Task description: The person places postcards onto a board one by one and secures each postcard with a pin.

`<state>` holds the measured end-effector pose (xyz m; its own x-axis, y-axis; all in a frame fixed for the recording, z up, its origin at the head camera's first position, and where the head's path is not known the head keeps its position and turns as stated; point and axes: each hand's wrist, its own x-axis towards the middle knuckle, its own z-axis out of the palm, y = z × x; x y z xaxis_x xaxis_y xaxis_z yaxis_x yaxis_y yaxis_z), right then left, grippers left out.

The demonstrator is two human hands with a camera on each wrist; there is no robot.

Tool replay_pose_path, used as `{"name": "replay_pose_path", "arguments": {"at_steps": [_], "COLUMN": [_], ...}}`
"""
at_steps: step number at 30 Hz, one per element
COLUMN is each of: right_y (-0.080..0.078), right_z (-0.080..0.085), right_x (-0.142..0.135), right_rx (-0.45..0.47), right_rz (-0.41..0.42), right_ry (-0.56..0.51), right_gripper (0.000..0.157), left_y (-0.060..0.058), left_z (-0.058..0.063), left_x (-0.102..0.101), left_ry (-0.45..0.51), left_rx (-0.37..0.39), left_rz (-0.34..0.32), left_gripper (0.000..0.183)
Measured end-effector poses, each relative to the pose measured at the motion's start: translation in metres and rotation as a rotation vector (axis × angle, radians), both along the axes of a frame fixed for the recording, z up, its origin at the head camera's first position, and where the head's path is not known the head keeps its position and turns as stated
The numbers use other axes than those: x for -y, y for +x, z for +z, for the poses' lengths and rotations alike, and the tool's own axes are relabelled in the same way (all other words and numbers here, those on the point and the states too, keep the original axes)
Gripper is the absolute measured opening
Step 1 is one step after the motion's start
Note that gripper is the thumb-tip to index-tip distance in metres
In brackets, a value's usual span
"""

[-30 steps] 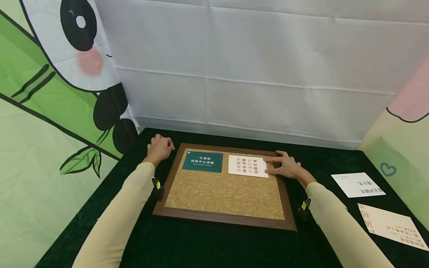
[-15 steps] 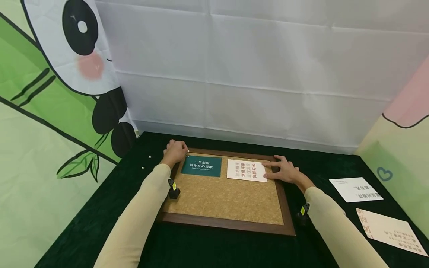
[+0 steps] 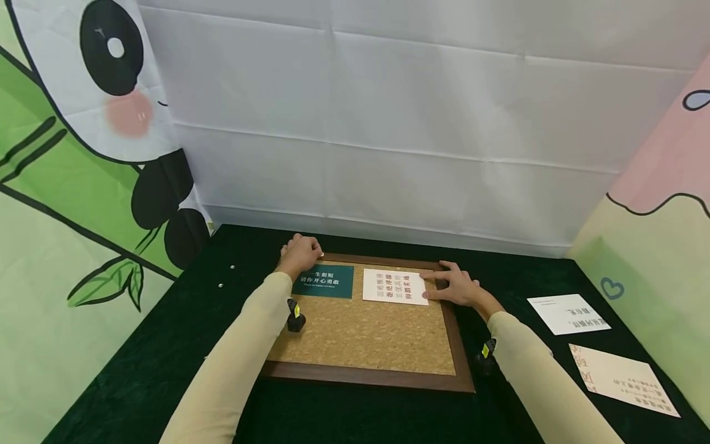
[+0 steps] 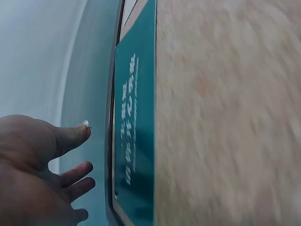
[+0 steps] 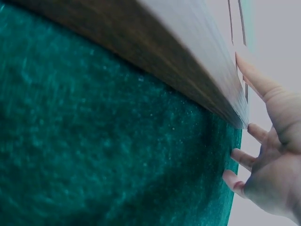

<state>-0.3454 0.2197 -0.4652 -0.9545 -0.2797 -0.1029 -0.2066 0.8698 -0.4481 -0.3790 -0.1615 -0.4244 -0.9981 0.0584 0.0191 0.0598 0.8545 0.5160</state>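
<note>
My left hand is above the upper left of the cork board, partly covering the teal card. Between thumb and forefinger it pinches a thumbtack with a pale round head and a short pin. A dark round tack head shows at one corner of the teal card. At the board's upper right, my right hand has its fingers spread, and two fingertips touch the right edge of the white card printed with red and grey characters. Its other fingers reach past the wooden frame.
On the dark green cloth, to the right, lie a white card and a cream card. Loose tacks dot the cloth at left. A white fabric backdrop rises behind the table.
My left hand has moved right, from beside the board's upper left corner to above the teal card, bringing the thumbtack. The right hand keeps its place at the white card's right edge.
</note>
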Motion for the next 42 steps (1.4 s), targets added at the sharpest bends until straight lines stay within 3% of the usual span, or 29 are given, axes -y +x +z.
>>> {"name": "replay_pose_path", "arguments": {"at_steps": [13,23,31,42], "right_y": [0.003,0.003,0.002,0.002], "right_z": [0.003,0.002,0.001,0.002], "right_x": [0.002,0.003,0.001,0.001], "right_rx": [0.021,0.015,0.010,0.014], "right_rz": [-0.006,-0.001,-0.001,0.003], "right_ry": [-0.023,-0.012,-0.016,-0.020], "right_gripper": [0.064,0.064,0.064,0.064], "left_y": [0.002,0.000,0.000,0.004], "left_z": [0.003,-0.006,-0.008,0.001], "left_x": [-0.045,-0.075,-0.085,-0.093], "left_ry": [0.019,-0.021,-0.067,-0.078], "left_rx": [0.048,0.085,0.125,0.171], "left_rz": [-0.054,-0.099,-0.122,-0.143], "left_gripper": [0.019,0.020,0.021,0.017]}}
